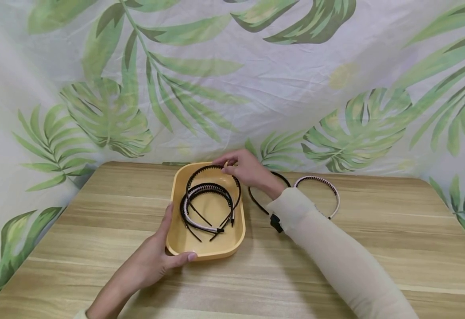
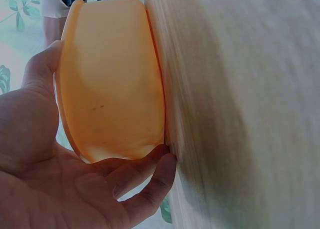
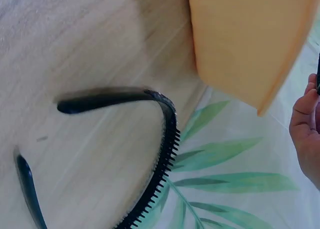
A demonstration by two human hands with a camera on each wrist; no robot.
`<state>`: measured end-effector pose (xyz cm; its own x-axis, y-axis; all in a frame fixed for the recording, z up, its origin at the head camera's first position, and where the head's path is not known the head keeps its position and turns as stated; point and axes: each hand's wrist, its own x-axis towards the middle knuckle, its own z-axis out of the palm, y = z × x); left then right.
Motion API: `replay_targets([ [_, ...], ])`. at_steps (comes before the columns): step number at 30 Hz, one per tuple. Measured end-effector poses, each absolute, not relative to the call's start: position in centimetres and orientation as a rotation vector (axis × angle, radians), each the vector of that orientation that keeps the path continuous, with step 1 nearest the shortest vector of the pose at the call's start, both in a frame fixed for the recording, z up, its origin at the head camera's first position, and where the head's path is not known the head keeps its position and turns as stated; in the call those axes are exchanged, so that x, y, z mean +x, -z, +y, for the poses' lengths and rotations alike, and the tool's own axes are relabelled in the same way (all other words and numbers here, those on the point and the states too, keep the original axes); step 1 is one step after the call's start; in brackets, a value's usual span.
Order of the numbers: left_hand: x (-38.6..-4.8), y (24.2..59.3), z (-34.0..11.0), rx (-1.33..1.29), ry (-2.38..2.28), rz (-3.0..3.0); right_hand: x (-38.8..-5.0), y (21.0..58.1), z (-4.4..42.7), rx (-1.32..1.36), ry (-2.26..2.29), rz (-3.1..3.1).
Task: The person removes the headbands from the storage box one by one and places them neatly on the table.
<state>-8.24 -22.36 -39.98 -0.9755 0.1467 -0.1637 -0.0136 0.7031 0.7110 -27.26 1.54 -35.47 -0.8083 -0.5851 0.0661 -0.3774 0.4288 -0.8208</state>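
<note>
A yellow bin [image 1: 238,237] stands on the table, its outer side filling much of the left wrist view [image 2: 115,79]. My left hand [image 1: 149,261] [image 2: 65,179] grips its left front corner, thumb at the near rim and fingers around the side. At the far rim, my right hand [image 1: 248,168] [image 3: 306,134] pinches the top of a black toothed headband [image 1: 192,176], whose ends hang inside the bin. Beneath it lie more headbands, one of them pale pink [image 1: 191,217] and others black [image 1: 182,208], overlapping. The right fingertips are partly hidden.
Right of the bin, a black headband [image 1: 257,205] [image 3: 162,164] lies on the wooden table [image 1: 97,230], partly under my right forearm. Beside it is a pale pink headband [image 1: 338,197]. A leaf-patterned cloth [image 1: 272,84] hangs behind the table.
</note>
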Motion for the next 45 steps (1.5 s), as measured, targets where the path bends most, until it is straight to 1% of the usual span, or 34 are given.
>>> replay_targets([
  [7, -8.2, 40.0, -22.3, 0.088, -1.164, 2.688, -27.1, 34.5, 2.9, -0.87, 1.315, 2.487],
  [18, -8.2, 40.0, -22.4, 0.066, -1.137, 2.693, -26.6, 33.5, 5.9, -0.794, 1.329, 2.52],
  [45, -8.3, 40.1, -22.5, 0.086, -1.118, 2.691, -25.5, 33.9, 18.2, -0.556, 1.272, 2.627],
])
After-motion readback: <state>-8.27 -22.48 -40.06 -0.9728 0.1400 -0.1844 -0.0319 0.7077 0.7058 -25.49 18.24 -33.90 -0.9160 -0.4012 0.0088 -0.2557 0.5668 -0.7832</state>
